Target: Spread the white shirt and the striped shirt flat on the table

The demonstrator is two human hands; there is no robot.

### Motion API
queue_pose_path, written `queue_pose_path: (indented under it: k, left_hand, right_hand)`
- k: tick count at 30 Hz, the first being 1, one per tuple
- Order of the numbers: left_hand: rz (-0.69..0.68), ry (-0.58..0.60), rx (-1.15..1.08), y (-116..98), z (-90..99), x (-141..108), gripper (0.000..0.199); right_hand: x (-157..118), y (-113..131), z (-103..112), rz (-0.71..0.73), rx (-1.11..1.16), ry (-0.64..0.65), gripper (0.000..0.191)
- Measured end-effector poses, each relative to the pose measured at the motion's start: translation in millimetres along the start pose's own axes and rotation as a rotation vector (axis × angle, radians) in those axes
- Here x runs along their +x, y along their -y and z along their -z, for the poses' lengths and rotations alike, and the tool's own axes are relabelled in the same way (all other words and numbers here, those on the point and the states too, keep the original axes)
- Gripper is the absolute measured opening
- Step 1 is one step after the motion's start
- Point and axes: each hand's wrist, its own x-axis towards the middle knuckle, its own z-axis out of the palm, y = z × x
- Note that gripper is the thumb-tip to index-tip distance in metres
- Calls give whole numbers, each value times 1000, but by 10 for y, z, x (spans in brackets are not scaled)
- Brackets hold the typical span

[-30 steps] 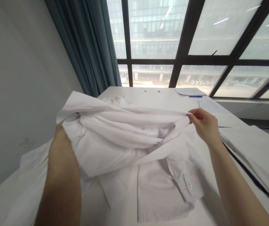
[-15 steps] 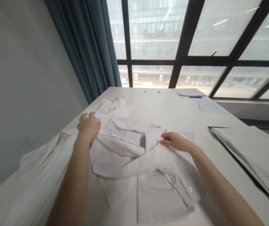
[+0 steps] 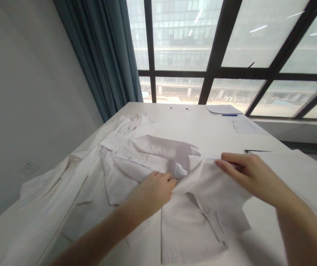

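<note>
**White shirt between two hands on a white counter**

The smooth white counter (image 3: 191, 123) runs toward a dark-framed window (image 3: 179, 40), beside a pleated blue-grey curtain (image 3: 111, 55). A long, creased white garment (image 3: 47, 207) covers its left side. The white shirt (image 3: 161, 146) lies rumpled at centre, with small round buttons (two show clearly) along a flat strip. The left hand (image 3: 154, 192) rests on it, fingers together and curled over a fold; whether they clamp it cannot be told. The right hand (image 3: 249, 175) is at the shirt's right part, thumb and forefinger near each other, their grip unclear. At the far right corner, papers (image 3: 223, 109) bear faint, unreadable marks beside a blue pen (image 3: 229, 115).
</note>
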Motion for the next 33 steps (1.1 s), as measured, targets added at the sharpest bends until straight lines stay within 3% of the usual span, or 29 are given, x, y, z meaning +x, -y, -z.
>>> queue_pose_path:
  k: [3, 5, 8, 11, 15, 18, 20, 23, 25, 27, 30, 32, 33]
  left_hand:
    - [-15, -5, 56, 122, -103, -289, 17]
    - [-111, -72, 41, 233, -239, -534, 16]
    - [-178, -225, -28, 392, -499, -878, 22]
    - [-98, -279, -74, 487, -662, -1088, 26]
    - [-63, -200, -102, 434, -639, -1156, 33]
    - [-84, -91, -193, 324, -569, -1162, 41]
    - [-122, -49, -271, 269, -532, -1175, 44]
    - [-168, 14, -365, 222, -486, -1193, 23]
    - [-145, 63, -409, 200, -469, -1193, 13]
    - [-105, 87, -452, 186, -472, -1180, 19]
    - [-62, 49, -525, 246, -478, -1117, 22]
    - [67, -38, -530, 401, -433, -1029, 25]
    - [180, -119, -499, 523, -389, -970, 28]
  right_hand:
    - [-322, -141, 56, -53, -92, 258, 46]
    - [-450, -329, -10, -99, -174, 352, 43]
    - [-486, -622, -130, -202, -283, 256, 41]
    - [-405, -742, -167, -234, -298, 261, 39]
    - [-294, -505, -248, -203, -208, 429, 28]
    - [-291, -212, -515, -92, -162, 450, 12]
    - [-325, -79, -743, 24, -168, 483, 12]
    - [-366, -32, -938, 129, -140, 499, 9]
    - [-347, -81, -876, 120, -23, 457, 18]
    - [-272, -179, -674, 54, 159, 327, 23]
    - [-53, -422, -281, -118, 436, -53, 28]
    - [142, -651, -67, -259, 542, -308, 30]
    - [241, -777, 9, -305, 525, -359, 29]
